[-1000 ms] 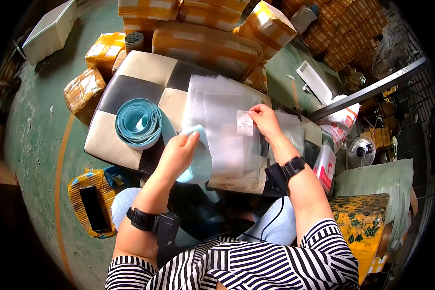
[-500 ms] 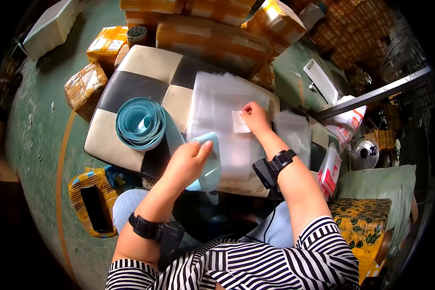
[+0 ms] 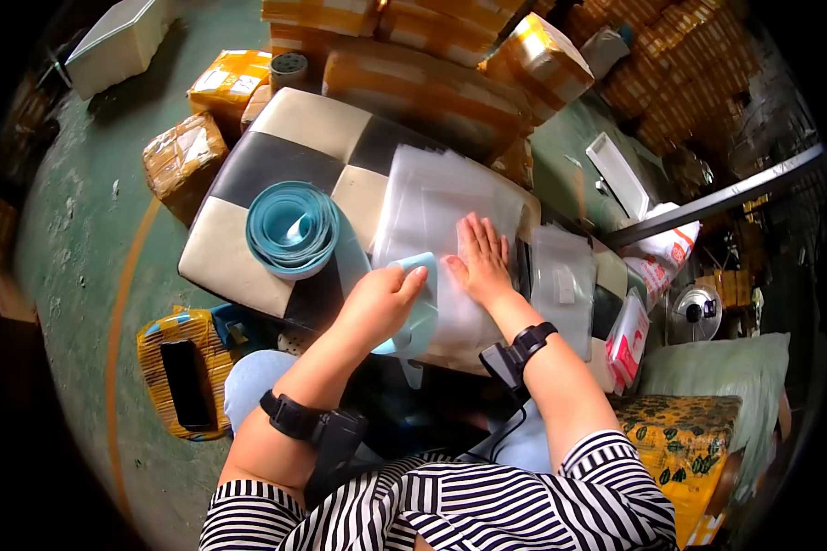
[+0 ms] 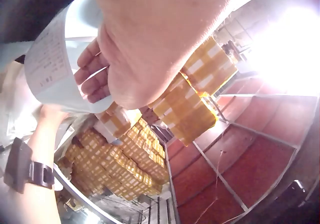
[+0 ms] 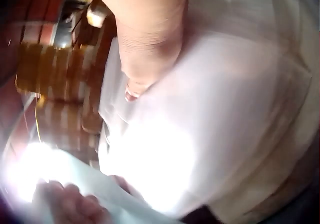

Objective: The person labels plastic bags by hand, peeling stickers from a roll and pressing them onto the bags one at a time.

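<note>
1. Pale blue, a wound roll sits coil-up on the left part of a black-and-cream padded bench in the head view.
2. From the roll, a loose strip runs right to the left hand, which grips it near the bench's near edge, thumb on top.
3. The right hand lies flat, fingers extended, on a pile of clear plastic bags at the bench's middle; whether anything is under the palm cannot be told.
4. A second bag stack lies just to the right, a small pale label on it.
5. Taped cartons stand beyond the far edge; at near left, a phone rests on a yellow-taped package.
6. In the left wrist view, the left hand's curled fingers sit inside the bend of the strip, which carries faint print.
7. The right wrist view is blurred and glaring: the right thumb meets the bags, with the strip and the left hand's fingers at lower left.
</note>
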A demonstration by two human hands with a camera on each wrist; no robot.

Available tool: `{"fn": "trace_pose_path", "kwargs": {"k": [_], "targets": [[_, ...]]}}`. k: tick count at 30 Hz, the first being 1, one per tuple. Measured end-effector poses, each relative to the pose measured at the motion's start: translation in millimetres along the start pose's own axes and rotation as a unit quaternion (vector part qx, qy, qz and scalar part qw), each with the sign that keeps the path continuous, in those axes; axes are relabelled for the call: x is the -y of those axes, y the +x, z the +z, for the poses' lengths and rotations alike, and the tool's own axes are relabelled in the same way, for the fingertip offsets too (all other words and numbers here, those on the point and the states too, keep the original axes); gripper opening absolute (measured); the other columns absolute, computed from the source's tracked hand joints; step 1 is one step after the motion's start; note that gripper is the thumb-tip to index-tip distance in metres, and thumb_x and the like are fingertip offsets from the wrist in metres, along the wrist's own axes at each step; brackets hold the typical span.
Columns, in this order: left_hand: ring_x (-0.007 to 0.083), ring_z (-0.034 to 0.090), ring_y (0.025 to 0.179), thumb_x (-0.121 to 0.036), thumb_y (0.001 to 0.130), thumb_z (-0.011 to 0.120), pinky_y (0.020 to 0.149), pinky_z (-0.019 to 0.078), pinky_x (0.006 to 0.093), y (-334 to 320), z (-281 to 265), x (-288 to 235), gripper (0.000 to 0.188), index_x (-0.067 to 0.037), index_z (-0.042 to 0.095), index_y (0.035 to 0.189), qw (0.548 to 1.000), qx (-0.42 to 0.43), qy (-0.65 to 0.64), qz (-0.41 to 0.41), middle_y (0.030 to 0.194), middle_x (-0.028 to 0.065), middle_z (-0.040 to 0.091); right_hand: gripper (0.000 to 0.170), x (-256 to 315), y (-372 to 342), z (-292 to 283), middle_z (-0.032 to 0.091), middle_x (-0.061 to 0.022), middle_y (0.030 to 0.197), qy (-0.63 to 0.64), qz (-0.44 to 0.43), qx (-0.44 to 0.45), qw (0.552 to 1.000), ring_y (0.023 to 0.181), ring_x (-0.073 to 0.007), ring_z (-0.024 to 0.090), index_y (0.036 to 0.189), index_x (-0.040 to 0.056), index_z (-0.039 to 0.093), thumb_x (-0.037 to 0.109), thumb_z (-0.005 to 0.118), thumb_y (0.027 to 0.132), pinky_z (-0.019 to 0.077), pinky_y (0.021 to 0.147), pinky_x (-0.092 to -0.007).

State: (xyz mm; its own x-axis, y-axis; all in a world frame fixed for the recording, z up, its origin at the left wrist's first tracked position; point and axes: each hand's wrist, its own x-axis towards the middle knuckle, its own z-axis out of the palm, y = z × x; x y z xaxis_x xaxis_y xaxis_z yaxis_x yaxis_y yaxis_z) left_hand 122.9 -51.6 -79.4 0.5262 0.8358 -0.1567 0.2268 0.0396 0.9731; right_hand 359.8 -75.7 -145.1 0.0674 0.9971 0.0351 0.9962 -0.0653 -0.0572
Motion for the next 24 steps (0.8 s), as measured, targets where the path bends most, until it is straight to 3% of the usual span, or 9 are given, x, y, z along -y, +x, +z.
{"fn": "trace_pose_path", "kwargs": {"k": [1,4,7,10,13,16,17,20,24], "targets": [[0.0371,0.050,0.060,-0.034,0.086,0.047,0.057,0.0398,0.0405,-0.5,-0.3,-0.9,0.042,0.004,0.054,0.071,1.000,0.004,0.004,-0.006,0.065,0.0226,0.053,0.066,-0.5,0.2,-6.7,0.024,-0.0115,0.139,-0.007,-0.024,-0.032,0.999,0.129,-0.0302,0.019,0.133,0.0097,0.026,0.047,0.046,0.083,0.0110,0.104,-0.0487],[0.0372,0.051,0.063,-0.035,0.086,0.047,0.058,0.0402,0.0409,0.3,-2.6,1.4,0.042,0.004,0.055,0.071,1.000,0.002,0.013,-0.004,0.066,0.0224,0.054,0.070,-24.5,0.7,-12.8,0.033,-0.0169,0.133,0.065,0.120,-0.162,0.977,0.124,-0.0325,0.029,0.131,0.0058,0.029,0.041,0.056,0.077,0.0221,0.101,-0.0440],[0.0375,0.052,0.065,-0.035,0.086,0.046,0.059,0.0404,0.0412,-0.4,-2.4,0.0,0.043,0.004,0.055,0.072,1.000,0.000,0.019,0.008,0.068,0.0224,0.054,0.072,-35.7,-8.0,-18.7,0.042,-0.0206,0.125,0.041,0.264,-0.026,0.963,0.115,-0.0338,0.039,0.127,0.0025,0.033,0.034,0.066,0.071,0.0330,0.095,-0.0398],[0.0379,0.052,0.066,-0.035,0.086,0.045,0.060,0.0406,0.0412,-0.5,-2.7,-5.0,0.043,0.004,0.055,0.072,1.000,0.010,0.025,0.008,0.069,0.0225,0.054,0.073,-44.8,-10.9,-16.0,0.053,-0.0175,0.110,0.138,0.258,-0.053,0.955,0.099,-0.0311,0.052,0.124,0.0014,0.036,0.029,0.071,0.065,0.0419,0.085,-0.0379],[0.0382,0.052,0.067,-0.035,0.087,0.045,0.061,0.0405,0.0413,-1.6,-3.3,-3.7,0.043,0.005,0.055,0.072,1.000,-0.002,0.017,0.012,0.069,0.0229,0.054,0.057,-46.7,-13.8,-8.8,0.060,-0.0110,0.091,0.272,0.313,-0.104,0.904,0.076,-0.0233,0.058,0.114,-0.0001,0.044,0.018,0.071,0.067,0.0474,0.066,-0.0322],[0.0382,0.052,0.068,-0.036,0.087,0.045,0.061,0.0403,0.0413,-2.7,-6.0,-1.8,0.044,0.005,0.055,0.073,1.000,-0.011,0.014,0.007,0.070,0.0234,0.054,0.040,-55.7,-15.1,-5.8,0.059,-0.0062,0.079,0.445,0.377,-0.093,0.807,0.061,-0.0137,0.055,0.103,-0.0003,0.050,0.011,0.068,0.069,0.0444,0.052,-0.0267],[0.0382,0.052,0.069,-0.036,0.087,0.044,0.061,0.0403,0.0413,-2.6,-6.4,-1.6,0.044,0.005,0.055,0.073,1.000,-0.009,0.014,0.003,0.070,0.0236,0.054,0.024,-56.4,-16.9,0.1,0.059,-0.0054,0.075,0.427,0.369,-0.125,0.816,0.056,-0.0108,0.053,0.094,-0.0004,0.054,0.010,0.063,0.075,0.0418,0.047,-0.0242],[0.0383,0.052,0.068,-0.036,0.087,0.044,0.061,0.0400,0.0414,-1.4,-6.8,0.1,0.045,0.005,0.054,0.073,1.000,-0.003,0.008,-0.002,0.070,0.0238,0.054,0.016,-45.9,-26.4,-27.0,0.055,-0.0020,0.063,0.387,0.323,-0.106,0.857,0.047,-0.0075,0.047,0.092,0.0023,0.055,0.013,0.058,0.081,0.0362,0.039,-0.0204],[0.0299,0.051,0.058,-0.032,0.087,0.047,0.058,0.0396,0.0382,3.0,-2.0,11.1,0.041,0.007,0.055,0.074,1.000,-0.016,-0.022,0.004,0.063,0.0200,0.053,0.012,-79.1,-35.8,-70.5,0.045,0.0030,0.055,0.612,0.355,-0.208,0.675,0.041,-0.0045,0.036,0.086,0.0082,0.056,0.020,0.055,0.085,0.0285,0.035,-0.0178]]}}
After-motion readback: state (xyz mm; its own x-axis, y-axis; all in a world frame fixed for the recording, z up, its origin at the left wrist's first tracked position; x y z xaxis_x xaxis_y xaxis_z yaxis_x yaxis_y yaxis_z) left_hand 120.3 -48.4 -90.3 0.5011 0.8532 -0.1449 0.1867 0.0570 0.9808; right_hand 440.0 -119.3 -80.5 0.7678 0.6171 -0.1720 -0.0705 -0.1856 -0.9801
